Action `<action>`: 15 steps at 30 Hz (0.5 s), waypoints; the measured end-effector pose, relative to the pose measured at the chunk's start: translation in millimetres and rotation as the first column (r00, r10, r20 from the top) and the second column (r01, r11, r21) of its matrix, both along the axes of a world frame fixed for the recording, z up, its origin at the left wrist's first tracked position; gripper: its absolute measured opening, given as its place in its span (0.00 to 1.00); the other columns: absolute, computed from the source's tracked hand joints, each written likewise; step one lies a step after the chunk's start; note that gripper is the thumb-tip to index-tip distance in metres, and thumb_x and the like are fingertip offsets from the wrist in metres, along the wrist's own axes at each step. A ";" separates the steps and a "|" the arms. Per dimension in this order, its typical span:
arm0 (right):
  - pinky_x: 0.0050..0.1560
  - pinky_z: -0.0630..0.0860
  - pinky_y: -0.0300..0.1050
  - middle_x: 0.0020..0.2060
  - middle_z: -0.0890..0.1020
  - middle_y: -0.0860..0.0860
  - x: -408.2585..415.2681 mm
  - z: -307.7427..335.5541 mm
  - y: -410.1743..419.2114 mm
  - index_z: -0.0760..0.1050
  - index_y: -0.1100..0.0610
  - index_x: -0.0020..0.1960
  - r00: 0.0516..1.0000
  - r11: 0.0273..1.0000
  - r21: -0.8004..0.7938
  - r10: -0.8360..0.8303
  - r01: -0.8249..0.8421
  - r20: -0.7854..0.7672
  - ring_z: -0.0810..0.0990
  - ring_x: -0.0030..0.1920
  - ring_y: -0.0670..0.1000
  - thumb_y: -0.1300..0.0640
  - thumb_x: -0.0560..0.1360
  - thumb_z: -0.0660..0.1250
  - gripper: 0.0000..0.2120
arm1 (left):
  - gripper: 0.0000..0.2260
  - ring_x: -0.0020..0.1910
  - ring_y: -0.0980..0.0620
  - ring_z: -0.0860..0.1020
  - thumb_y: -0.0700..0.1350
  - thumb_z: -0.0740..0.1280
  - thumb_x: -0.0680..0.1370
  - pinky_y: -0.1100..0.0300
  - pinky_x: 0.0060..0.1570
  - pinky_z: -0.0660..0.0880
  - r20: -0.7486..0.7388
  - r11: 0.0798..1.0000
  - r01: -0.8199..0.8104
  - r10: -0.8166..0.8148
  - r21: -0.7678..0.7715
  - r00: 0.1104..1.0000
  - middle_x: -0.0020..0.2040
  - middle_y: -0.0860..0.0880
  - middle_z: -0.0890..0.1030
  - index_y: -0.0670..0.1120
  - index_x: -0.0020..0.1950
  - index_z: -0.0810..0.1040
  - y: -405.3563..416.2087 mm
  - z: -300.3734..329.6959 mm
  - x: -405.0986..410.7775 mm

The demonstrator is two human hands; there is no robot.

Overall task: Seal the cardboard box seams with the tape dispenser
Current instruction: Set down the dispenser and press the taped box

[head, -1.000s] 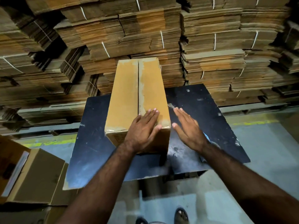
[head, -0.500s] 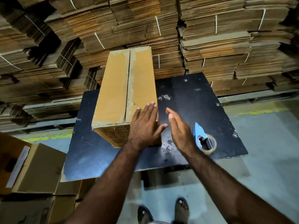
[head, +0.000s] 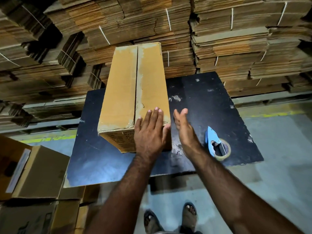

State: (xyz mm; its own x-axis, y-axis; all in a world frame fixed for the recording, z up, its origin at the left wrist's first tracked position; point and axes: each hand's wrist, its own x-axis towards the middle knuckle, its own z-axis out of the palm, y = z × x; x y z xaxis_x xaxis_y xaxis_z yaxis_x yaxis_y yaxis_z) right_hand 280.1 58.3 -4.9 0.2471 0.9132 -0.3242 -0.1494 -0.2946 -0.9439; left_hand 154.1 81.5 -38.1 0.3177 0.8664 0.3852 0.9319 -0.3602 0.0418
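Two hands, one carton, one dispenser on our bench. Item: cardboard box, long and narrow, lying lengthwise away from us on the black table, its near end overhanging nothing, its centre seam facing up with a pale strip along it that looks like tape. Item: left hand, fingers straight and together, palm pressed flat on the near right corner of the top face. Item: right hand, fingers extended and relaxed, holding nothing, edge-on just beside the box's right wall; we cannot tell whether it touches the cardboard. Item: tape dispenser, blue with a tan roll, lying on the table to the right of that hand, close but untouched. Item: bundled flat cartons stacked behind; made-up boxes on the floor to our left.

Step in hand, as we judge it: smoothing and steadying the box at its near end. To do it well we keep the left palm firm so the flaps stay level, rub any tape end down over the edge, then reach for the dispenser without letting the box skew.
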 end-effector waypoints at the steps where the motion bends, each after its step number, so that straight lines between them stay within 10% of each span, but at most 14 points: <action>1: 0.72 0.59 0.41 0.75 0.66 0.49 -0.4 -1.1 -7.9 0.64 0.52 0.76 0.998 0.998 0.034 -0.048 0.050 -0.047 0.66 0.72 0.43 0.30 0.76 0.42 0.39 | 0.25 0.74 0.48 0.69 0.59 0.52 0.84 0.47 0.68 0.67 -0.029 1.000 0.005 -0.004 0.022 1.000 0.76 0.49 0.70 0.47 0.76 0.69 1.8 -2.9 -0.8; 6: 0.64 0.63 0.29 0.68 0.74 0.41 -33.2 1.6 -35.7 0.65 0.47 0.76 0.978 0.996 0.073 -0.068 0.055 0.198 0.70 0.67 0.41 0.35 0.81 0.45 0.30 | 0.24 0.72 0.47 0.72 0.57 0.51 0.85 0.47 0.66 0.71 -0.076 0.991 0.067 -0.059 0.112 0.995 0.74 0.49 0.72 0.46 0.75 0.71 6.3 -9.9 -6.7; 10: 0.71 0.65 0.47 0.71 0.72 0.52 -35.6 6.8 -7.7 0.66 0.49 0.76 0.962 0.999 -0.021 -0.042 0.049 0.272 0.70 0.71 0.52 0.37 0.82 0.45 0.29 | 0.23 0.72 0.45 0.72 0.55 0.50 0.86 0.49 0.64 0.72 -0.066 0.979 0.176 -0.170 0.101 0.983 0.74 0.48 0.72 0.46 0.74 0.72 10.5 -8.8 -16.7; 15: 0.67 0.63 0.37 0.73 0.70 0.51 -30.1 -9.3 -6.5 0.59 0.49 0.79 0.894 0.998 0.054 -0.005 -0.021 0.449 0.69 0.72 0.51 0.44 0.84 0.50 0.24 | 0.25 0.74 0.44 0.70 0.54 0.59 0.81 0.49 0.65 0.71 -0.077 0.968 0.250 -0.248 0.008 0.966 0.75 0.44 0.70 0.42 0.75 0.70 12.8 -5.6 -22.8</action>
State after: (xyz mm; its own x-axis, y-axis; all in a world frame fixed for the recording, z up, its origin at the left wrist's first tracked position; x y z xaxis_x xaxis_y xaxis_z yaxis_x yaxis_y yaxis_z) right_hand 250.0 51.8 -14.2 0.3469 0.9290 -0.1288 0.2960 -0.2388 -0.9249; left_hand 131.3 94.3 -43.7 0.5511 0.7497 0.3663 0.8129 -0.5814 -0.0329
